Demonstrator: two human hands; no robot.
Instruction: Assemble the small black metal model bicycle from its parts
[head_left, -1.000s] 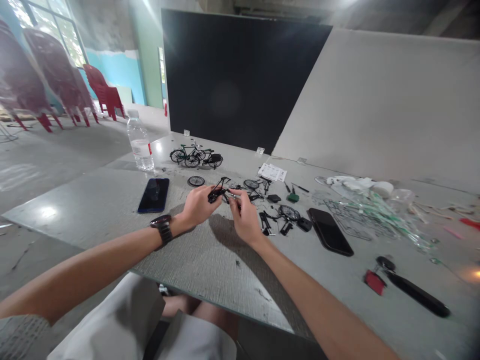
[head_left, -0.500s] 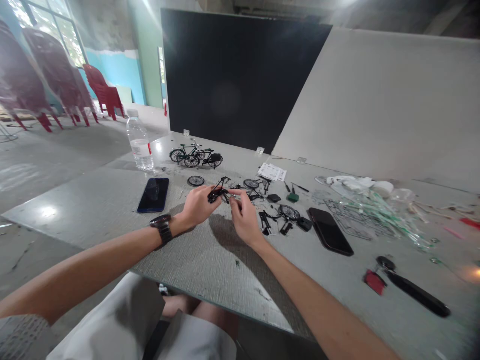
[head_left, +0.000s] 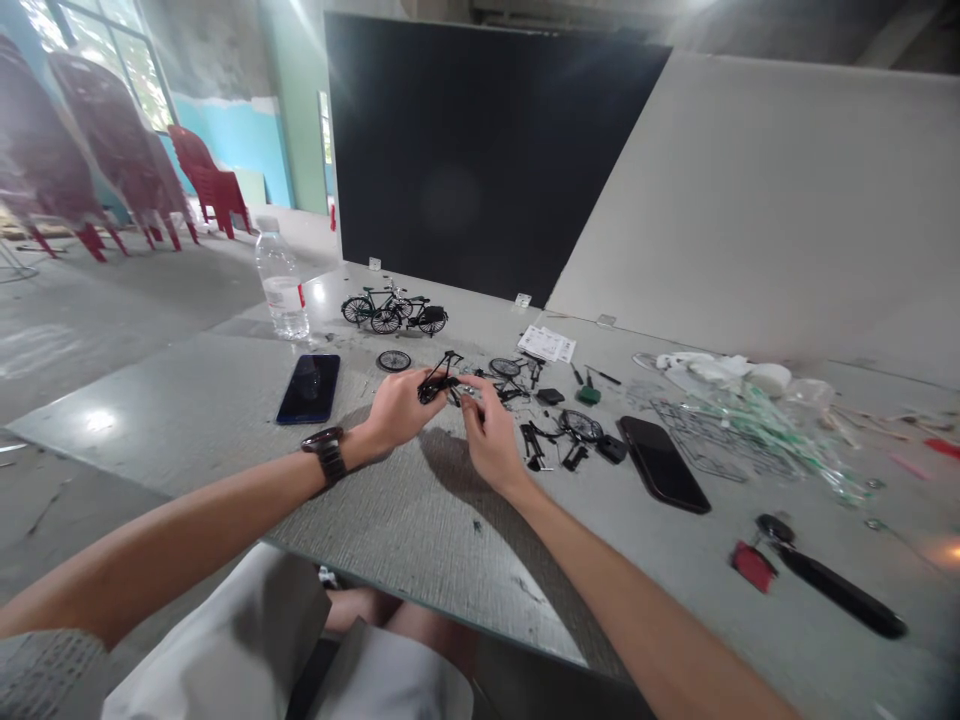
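Note:
My left hand [head_left: 401,408] is closed on a black model bicycle frame [head_left: 442,378], holding it just above the table. My right hand [head_left: 491,430] meets the frame from the other side, thumb and index finger pinched at its right end; whatever small part may sit between those fingertips is too small to make out. A loose spoked wheel [head_left: 394,361] lies beyond my left hand. Two assembled model bicycles [head_left: 394,310] stand farther back. Right of my right hand are a partly built model bicycle with a wheel [head_left: 580,426] and several small black parts [head_left: 534,445].
A blue phone [head_left: 308,389] and a water bottle [head_left: 282,285] stand to the left. On the right are a black phone [head_left: 664,463], a black-handled tool [head_left: 840,588], and a heap of clear plastic wrapping [head_left: 780,430]. Paper sheets [head_left: 547,343] lie behind the parts.
Both hands stay almost in place around the bicycle frame. The whole view has shifted very slightly; nothing on the table has visibly moved.

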